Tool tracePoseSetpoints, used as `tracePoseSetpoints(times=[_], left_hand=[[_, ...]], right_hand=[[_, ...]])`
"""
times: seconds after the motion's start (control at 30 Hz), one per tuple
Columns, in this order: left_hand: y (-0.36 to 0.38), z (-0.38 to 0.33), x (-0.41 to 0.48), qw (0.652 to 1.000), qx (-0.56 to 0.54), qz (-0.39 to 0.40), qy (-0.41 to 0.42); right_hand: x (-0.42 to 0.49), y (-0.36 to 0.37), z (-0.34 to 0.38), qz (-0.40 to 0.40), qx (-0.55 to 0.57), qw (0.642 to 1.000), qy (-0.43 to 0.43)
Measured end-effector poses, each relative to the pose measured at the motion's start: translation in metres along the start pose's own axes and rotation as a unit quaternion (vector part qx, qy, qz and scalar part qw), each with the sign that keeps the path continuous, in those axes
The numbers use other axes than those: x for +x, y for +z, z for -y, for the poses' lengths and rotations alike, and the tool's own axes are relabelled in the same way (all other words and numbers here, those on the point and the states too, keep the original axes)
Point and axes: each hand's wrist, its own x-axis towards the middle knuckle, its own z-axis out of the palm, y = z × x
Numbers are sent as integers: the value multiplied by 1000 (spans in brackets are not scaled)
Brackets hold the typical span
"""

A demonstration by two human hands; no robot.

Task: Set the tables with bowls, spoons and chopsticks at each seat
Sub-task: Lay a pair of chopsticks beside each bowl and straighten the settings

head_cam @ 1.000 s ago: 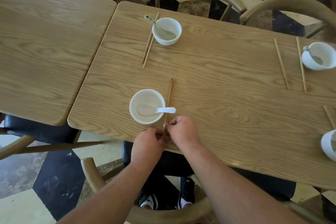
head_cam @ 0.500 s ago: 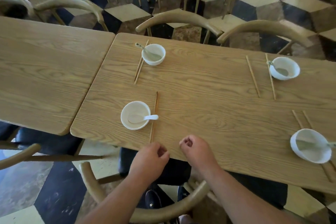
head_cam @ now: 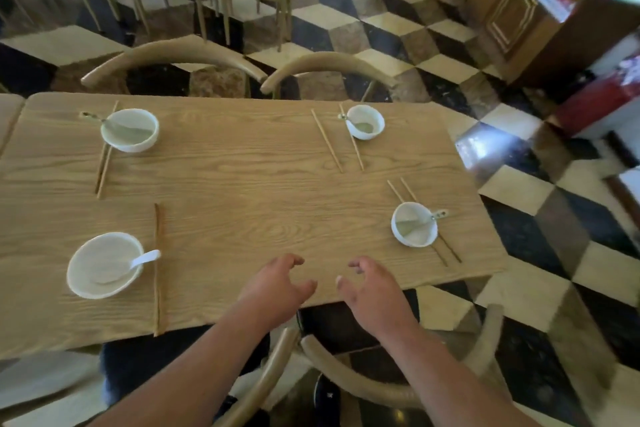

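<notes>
1. Bowls, spoons and chopsticks are sitting at four seats of the wooden table (head_cam: pixel 242 184) in the head view, the only view I have.
2. The near-left bowl (head_cam: pixel 104 265) is sitting close to the near edge, with a white spoon (head_cam: pixel 138 262) lying in it, its handle pointing right over the rim.
3. A pair of chopsticks (head_cam: pixel 158 269) is lying close together just right of that bowl, running from the near edge toward the middle of the table; the spoon handle is reaching right up to them.
4. The far-left bowl (head_cam: pixel 130 130) is holding a spoon (head_cam: pixel 114 126), and its chopsticks (head_cam: pixel 105 156) are lying partly under its left side.
5. The far-right bowl (head_cam: pixel 365 121) is standing near the far edge, with two chopsticks (head_cam: pixel 327 140) lying apart from each other on its left.
6. The near-right bowl (head_cam: pixel 414 224) is resting on top of its chopsticks (head_cam: pixel 450 251), near the right edge, a spoon (head_cam: pixel 420 222) lying inside.
7. My left hand (head_cam: pixel 273 282) is hovering over the near edge, fingers loosely curled and spread, gripping nothing.
8. My right hand (head_cam: pixel 372 288) is hovering just beside it, apart from it, also loose, spread and gripping nothing.
9. Curved wooden chair backs (head_cam: pixel 173 54) are showing beyond the far edge.
</notes>
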Motion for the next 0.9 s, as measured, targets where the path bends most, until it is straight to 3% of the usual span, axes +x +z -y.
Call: tracePoseSetpoints(times=[0.3, 0.43, 0.5, 0.63, 0.77, 0.9], left_hand=[[86, -85, 54, 999, -24, 47, -4], [126, -125, 93, 996, -76, -1, -53], [144, -146, 110, 982, -154, -42, -98], [172, -180, 125, 932, -310, -73, -172], [187, -193, 129, 909, -358, -87, -194], [193, -194, 132, 893, -393, -95, -196]], right_hand=[[37, -88, -101, -72, 68, 992, 75], [89, -122, -156, -76, 138, 982, 101], [121, -138, -179, -72, 179, 975, 107], [176, -160, -205, 29, 208, 974, 88], [207, -160, -205, 135, 296, 941, 97], [217, -144, -206, 170, 354, 911, 127]])
